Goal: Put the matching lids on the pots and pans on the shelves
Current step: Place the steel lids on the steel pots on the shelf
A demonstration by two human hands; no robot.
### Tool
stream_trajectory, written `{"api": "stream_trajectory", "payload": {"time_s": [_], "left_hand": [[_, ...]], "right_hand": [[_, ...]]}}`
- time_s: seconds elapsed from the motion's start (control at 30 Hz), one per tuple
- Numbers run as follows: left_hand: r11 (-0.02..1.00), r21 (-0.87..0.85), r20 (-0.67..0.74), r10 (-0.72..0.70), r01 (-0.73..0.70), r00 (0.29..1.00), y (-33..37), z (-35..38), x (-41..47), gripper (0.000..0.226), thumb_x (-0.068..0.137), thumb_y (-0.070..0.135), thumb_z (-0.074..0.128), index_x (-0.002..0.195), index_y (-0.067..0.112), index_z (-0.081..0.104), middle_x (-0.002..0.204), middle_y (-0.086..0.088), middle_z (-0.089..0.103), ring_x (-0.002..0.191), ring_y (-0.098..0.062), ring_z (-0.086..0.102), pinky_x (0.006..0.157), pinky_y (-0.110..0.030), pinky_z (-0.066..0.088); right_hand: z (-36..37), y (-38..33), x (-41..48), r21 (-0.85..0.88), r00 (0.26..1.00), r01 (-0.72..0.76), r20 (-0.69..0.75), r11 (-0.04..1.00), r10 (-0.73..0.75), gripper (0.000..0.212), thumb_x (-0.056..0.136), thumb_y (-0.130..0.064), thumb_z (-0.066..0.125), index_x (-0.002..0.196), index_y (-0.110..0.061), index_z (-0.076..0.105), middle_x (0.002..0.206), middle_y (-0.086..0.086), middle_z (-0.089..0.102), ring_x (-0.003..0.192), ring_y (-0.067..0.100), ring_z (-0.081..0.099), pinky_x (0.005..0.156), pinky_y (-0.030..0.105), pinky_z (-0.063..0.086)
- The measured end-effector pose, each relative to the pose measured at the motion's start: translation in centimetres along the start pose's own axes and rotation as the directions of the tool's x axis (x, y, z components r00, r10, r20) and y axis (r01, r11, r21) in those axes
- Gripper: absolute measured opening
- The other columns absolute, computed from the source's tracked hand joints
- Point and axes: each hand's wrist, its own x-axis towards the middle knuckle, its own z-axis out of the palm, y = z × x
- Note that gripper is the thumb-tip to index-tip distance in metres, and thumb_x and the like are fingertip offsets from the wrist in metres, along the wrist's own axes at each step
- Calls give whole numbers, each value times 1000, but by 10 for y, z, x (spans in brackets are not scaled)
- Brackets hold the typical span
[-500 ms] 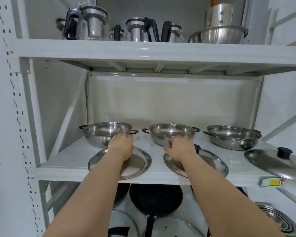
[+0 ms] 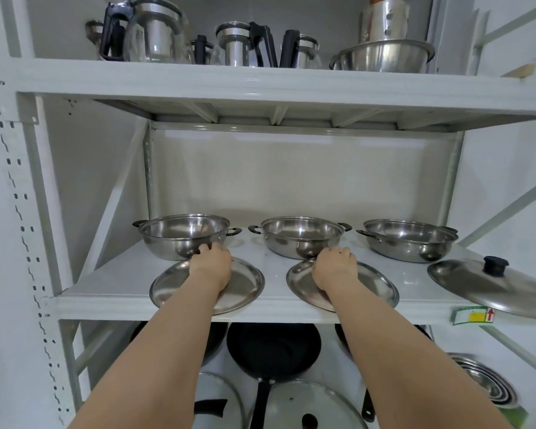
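Three steel pots stand in a row at the back of the middle shelf [image 2: 112,289]: left pot [image 2: 183,233], middle pot [image 2: 300,233], right pot [image 2: 409,239]. In front of them lie flat steel lids. My left hand [image 2: 211,267] rests on the left lid [image 2: 167,289] with its fingers curled over the centre, hiding the knob. My right hand [image 2: 334,267] covers the centre of the middle lid [image 2: 375,289] in the same way. Both lids lie on the shelf. A third lid [image 2: 477,289] with a black knob overhangs the shelf's right front edge.
The upper shelf holds glass kettles [image 2: 155,32] and stacked steel bowls [image 2: 384,57]. Below are black frying pans [image 2: 273,348] and glass lids [image 2: 307,407]. A stack of steel bowls [image 2: 483,385] sits at the lower right. Shelf uprights [image 2: 28,212] flank the opening.
My right hand has slid over the middle lid's black knob, which showed beside it before and is now hidden. My left hand stays on the left lid.
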Motion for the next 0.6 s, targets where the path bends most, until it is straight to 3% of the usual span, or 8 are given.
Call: {"api": "stream_trajectory", "payload": {"time_s": [0.13,0.33,0.5,0.53,0.6], "left_hand": [[1000,3,6,-24,24,1000,1,-6,1,42,94,0,42,135,5,45,133,-16,43,125,-36,42,100,-43,43],[998,63,68,-28,24,997,7,-19,1,45,95,1,46,139,7,45,138,-16,42,129,-36,40,105,-42,40],[1000,24,62,-19,17,998,26,-59,-2,43,92,-1,45,134,6,52,136,-12,51,125,-34,52,99,-46,49],[1000,26,74,-6,4,997,29,-67,0,43,92,1,46,134,8,52,137,-12,51,124,-34,53,98,-47,49],[1000,3,104,-5,5,995,35,-79,4,40,94,7,49,133,8,54,137,-11,52,123,-34,53,98,-47,49]], "right_hand": [[-6,12,0,37,996,-83,28,996,82,47,92,-16,43,137,-5,38,139,20,42,126,38,41,104,42,37],[-14,30,-2,-77,998,42,-41,996,-45,40,95,-9,40,134,-6,41,136,18,48,127,32,44,103,37,37],[-62,14,-5,-85,976,60,213,995,-41,36,93,-16,51,128,-5,55,131,12,57,119,28,55,89,32,45],[-75,10,-5,-65,967,67,251,996,-48,31,94,-18,50,120,-5,58,128,14,58,115,28,56,86,33,44],[-102,4,-11,-10,969,54,243,998,-50,23,96,-18,46,83,-4,59,106,16,57,97,28,55,79,33,40]]}}
